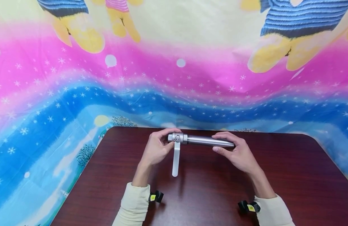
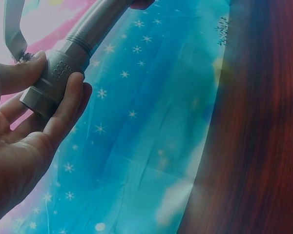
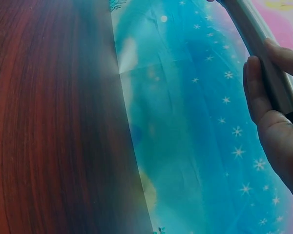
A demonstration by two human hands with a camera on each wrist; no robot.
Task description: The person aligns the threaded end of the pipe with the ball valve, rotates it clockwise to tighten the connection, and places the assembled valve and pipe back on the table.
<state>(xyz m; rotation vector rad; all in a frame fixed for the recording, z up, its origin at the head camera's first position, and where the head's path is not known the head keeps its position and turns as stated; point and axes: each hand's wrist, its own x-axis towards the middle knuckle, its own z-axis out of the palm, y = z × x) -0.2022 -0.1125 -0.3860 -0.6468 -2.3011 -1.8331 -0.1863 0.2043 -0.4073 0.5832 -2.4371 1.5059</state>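
Observation:
A metal ball valve (image 1: 178, 138) with a long flat lever handle (image 1: 176, 160) is joined to a smooth steel pipe (image 1: 202, 140). My left hand (image 1: 155, 150) grips the valve body at its hex end, thumb on the near side and fingers behind. In the left wrist view, some thread shows where the pipe (image 2: 100, 24) meets the valve (image 2: 58, 73). Around the pipe's far right end my right hand (image 1: 238, 153) curls, thumb below and fingers on top. The assembly is held level above the table, with the lever pointing toward me. Part of the pipe's right end is hidden by the right hand.
Beneath the hands lies a dark reddish-brown wooden table (image 1: 207, 194) with rounded far corners. A colourful printed cloth (image 1: 168, 78) hangs behind it and along its left side. Black wrist devices with yellow labels sit at both cream sleeves (image 1: 135, 201).

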